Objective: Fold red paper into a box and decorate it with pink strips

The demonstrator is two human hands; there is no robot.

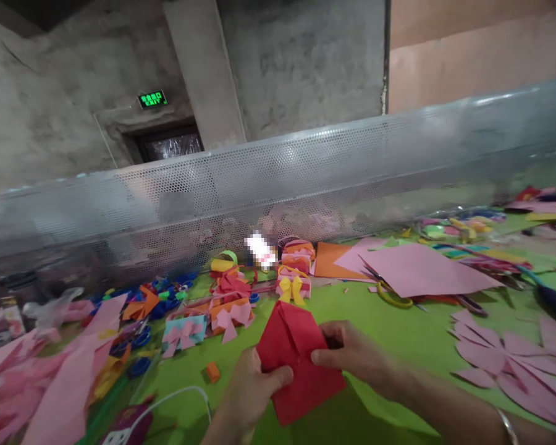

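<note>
A folded sheet of red paper (301, 386) is held up above the green table (375, 334) in both hands. Creases cross its middle, and its upper part comes to a blunt point. My left hand (254, 386) grips the left edge, thumb on the front face. On the opposite edge, my right hand (349, 352) pinches the paper with the thumb in front; the fingers behind it are partly hidden. Just beyond the paper lie small paper bags with bows, among them a pink one with a yellow bow (293, 287) and a blue one with a pink bow (184, 334).
Pink sheets (426, 269) lie at the back right beside yellow-handled scissors (396, 298). Pink petal cut-outs (505, 358) spread at the right. Pink strips (74, 371) and blue-handled scissors (141, 337) fill the left. A perforated metal panel (278, 167) borders the far side.
</note>
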